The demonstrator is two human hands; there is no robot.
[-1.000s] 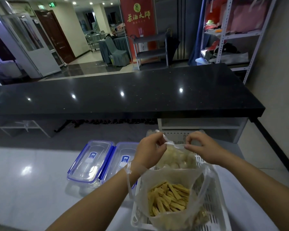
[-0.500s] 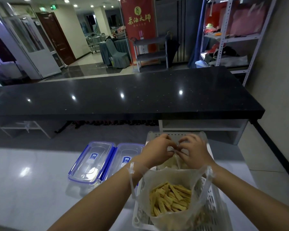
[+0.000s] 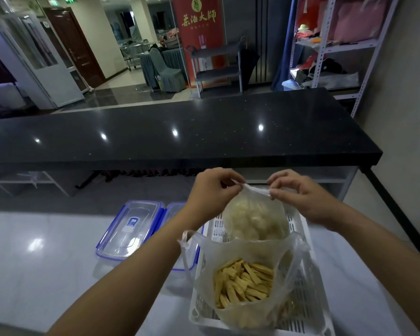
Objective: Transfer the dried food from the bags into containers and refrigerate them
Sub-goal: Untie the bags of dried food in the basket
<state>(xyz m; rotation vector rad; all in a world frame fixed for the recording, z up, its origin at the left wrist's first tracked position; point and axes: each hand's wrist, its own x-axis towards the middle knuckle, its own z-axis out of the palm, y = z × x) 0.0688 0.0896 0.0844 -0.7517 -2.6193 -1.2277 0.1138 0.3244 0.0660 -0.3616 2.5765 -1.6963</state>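
— Where is the bag you're working on?

— The bag of pale dried pieces (image 3: 255, 220) sits at the far end of the white slotted basket (image 3: 308, 287) on the white worktop (image 3: 46, 275). Your left hand (image 3: 212, 190) and right hand (image 3: 301, 197) each pinch its twisted top between curled fingertips.

— And around it?

— Nearer you in the basket stands an open bag of yellow strips (image 3: 245, 280). Two clear blue-edged containers (image 3: 131, 229) lie just left of the basket. A black counter (image 3: 180, 132) runs beyond.
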